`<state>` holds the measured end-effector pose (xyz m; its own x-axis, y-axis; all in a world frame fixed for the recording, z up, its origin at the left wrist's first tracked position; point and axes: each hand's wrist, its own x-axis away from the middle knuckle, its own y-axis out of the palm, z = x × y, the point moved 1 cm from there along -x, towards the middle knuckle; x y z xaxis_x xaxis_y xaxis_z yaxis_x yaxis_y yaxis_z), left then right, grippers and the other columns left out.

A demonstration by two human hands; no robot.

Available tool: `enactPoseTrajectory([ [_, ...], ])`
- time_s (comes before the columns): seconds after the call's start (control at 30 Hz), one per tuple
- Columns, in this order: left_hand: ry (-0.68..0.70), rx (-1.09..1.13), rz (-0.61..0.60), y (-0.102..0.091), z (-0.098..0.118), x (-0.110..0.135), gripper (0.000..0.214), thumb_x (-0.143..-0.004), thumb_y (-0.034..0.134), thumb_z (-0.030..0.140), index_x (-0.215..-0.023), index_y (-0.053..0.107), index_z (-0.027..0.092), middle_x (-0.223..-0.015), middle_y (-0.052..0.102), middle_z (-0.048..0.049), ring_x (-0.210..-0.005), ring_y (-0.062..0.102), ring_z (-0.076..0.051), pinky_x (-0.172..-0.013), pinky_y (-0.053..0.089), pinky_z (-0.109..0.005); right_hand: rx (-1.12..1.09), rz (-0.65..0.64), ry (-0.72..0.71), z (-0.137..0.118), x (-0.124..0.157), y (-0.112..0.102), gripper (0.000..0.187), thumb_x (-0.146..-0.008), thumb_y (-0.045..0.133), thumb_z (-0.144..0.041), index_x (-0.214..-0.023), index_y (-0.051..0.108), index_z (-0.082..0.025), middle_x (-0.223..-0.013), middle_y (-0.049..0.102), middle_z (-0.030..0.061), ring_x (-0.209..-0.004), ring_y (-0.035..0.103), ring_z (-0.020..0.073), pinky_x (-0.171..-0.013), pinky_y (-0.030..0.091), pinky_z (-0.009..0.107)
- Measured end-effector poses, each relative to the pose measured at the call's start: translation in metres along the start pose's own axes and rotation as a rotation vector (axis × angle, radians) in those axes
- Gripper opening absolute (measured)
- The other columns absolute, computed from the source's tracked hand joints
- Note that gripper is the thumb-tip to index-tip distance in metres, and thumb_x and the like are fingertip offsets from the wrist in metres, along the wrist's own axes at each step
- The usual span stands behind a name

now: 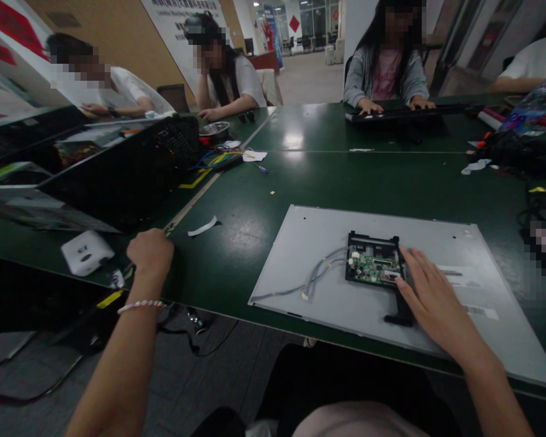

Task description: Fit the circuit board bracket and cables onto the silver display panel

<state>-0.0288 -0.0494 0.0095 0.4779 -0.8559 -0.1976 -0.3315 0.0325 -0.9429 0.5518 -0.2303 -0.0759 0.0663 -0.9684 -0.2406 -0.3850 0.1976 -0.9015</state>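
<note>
A black plastic frame with a green circuit board (375,269) lies on the back of a flat silvery panel (295,243). My right hand (430,297) rests at the frame's right side, fingers stretched out, the thumb touching the board's edge. From the board a grey cable (316,276) with a white connector runs left over the panel. My left hand (150,255) is closed in a fist at the table's front edge; whatever it may hold is hidden. Beside it on the left sits a white box-shaped device (86,252).
An opened black computer case (131,164) stands at the left, with coloured wires (218,159) nearby. A paper strip (203,226) and a small screwdriver (261,168) lie on the green table (327,176). Across it, a person types on a keyboard (391,114); several others sit around.
</note>
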Motion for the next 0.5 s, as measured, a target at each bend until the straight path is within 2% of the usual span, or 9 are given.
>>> enactPoseTrajectory([
  [0.13,0.036,0.011,0.059,-0.016,0.022,0.009,0.033,-0.089,0.042,0.017,-0.095,0.068,-0.003,-0.088,0.065,-0.0208,-0.082,0.062,-0.031,-0.067,0.042,-0.033,-0.007,-0.003,-0.004,0.004,-0.002,0.0,0.065,-0.1,0.033,-0.048,-0.157,0.014,-0.024,-0.16,0.031,0.0142,-0.147,0.03,0.0331,-0.114,0.034,0.059],
  [0.2,0.117,0.037,0.121,-0.032,0.048,0.022,0.041,-0.097,0.035,0.026,-0.104,0.067,0.002,-0.101,0.066,-0.0202,-0.09,0.062,-0.032,-0.072,0.044,-0.036,-0.006,-0.007,0.0,0.005,-0.003,0.0,0.064,-0.1,0.033,-0.048,-0.157,0.016,-0.023,-0.16,0.03,0.0143,-0.147,0.03,0.033,-0.114,0.034,0.059],
  [0.27,0.271,0.098,0.172,-0.053,0.086,0.043,0.043,-0.101,0.032,0.034,-0.111,0.068,0.015,-0.12,0.064,-0.0124,-0.099,0.061,-0.028,-0.076,0.045,-0.035,-0.006,-0.015,0.006,0.005,-0.003,0.0,0.064,-0.1,0.033,-0.048,-0.157,0.017,-0.022,-0.16,0.03,0.0146,-0.147,0.029,0.0325,-0.114,0.033,0.058],
  [0.3,0.375,0.147,0.203,-0.066,0.108,0.058,0.042,-0.102,0.031,0.035,-0.111,0.069,0.02,-0.127,0.062,-0.0084,-0.103,0.061,-0.026,-0.079,0.045,-0.034,-0.007,-0.015,0.01,0.006,-0.003,0.0,0.064,-0.1,0.033,-0.048,-0.157,0.018,-0.022,-0.16,0.031,0.0146,-0.147,0.029,0.0322,-0.115,0.033,0.057],
  [0.37,0.728,0.407,0.251,-0.093,0.158,0.093,0.04,-0.101,0.034,0.029,-0.103,0.072,0.019,-0.123,0.065,-0.0107,-0.101,0.063,-0.026,-0.081,0.046,-0.037,-0.009,-0.013,0.02,0.006,-0.002,-0.001,0.064,-0.1,0.032,-0.049,-0.156,0.019,-0.022,-0.16,0.032,0.0144,-0.147,0.028,0.0318,-0.115,0.032,0.057],
  [0.4,0.9,0.531,0.226,-0.105,0.182,0.112,0.037,-0.1,0.037,0.028,-0.1,0.073,0.018,-0.117,0.068,-0.0118,-0.099,0.064,-0.025,-0.083,0.046,-0.037,-0.011,-0.013,0.025,0.006,-0.002,-0.002,0.064,-0.1,0.032,-0.049,-0.156,0.019,-0.022,-0.159,0.032,0.0145,-0.147,0.028,0.0317,-0.116,0.032,0.057],
  [0.47,1.115,0.593,0.169,-0.124,0.23,0.149,0.032,-0.1,0.042,0.029,-0.096,0.073,0.022,-0.109,0.071,-0.0041,-0.1,0.065,-0.018,-0.089,0.047,-0.029,-0.015,-0.012,0.031,0.007,-0.001,-0.004,0.064,-0.101,0.032,-0.049,-0.156,0.02,-0.021,-0.159,0.033,0.0154,-0.147,0.029,0.0318,-0.116,0.031,0.057],
  [0.5,1.229,0.644,0.134,-0.131,0.252,0.166,0.031,-0.1,0.044,0.027,-0.095,0.073,0.019,-0.107,0.071,-0.006,-0.099,0.065,-0.018,-0.089,0.048,-0.03,-0.016,-0.012,0.032,0.008,0.0,-0.006,0.063,-0.101,0.032,-0.049,-0.156,0.021,-0.021,-0.159,0.033,0.0157,-0.147,0.029,0.0322,-0.115,0.032,0.057],
])
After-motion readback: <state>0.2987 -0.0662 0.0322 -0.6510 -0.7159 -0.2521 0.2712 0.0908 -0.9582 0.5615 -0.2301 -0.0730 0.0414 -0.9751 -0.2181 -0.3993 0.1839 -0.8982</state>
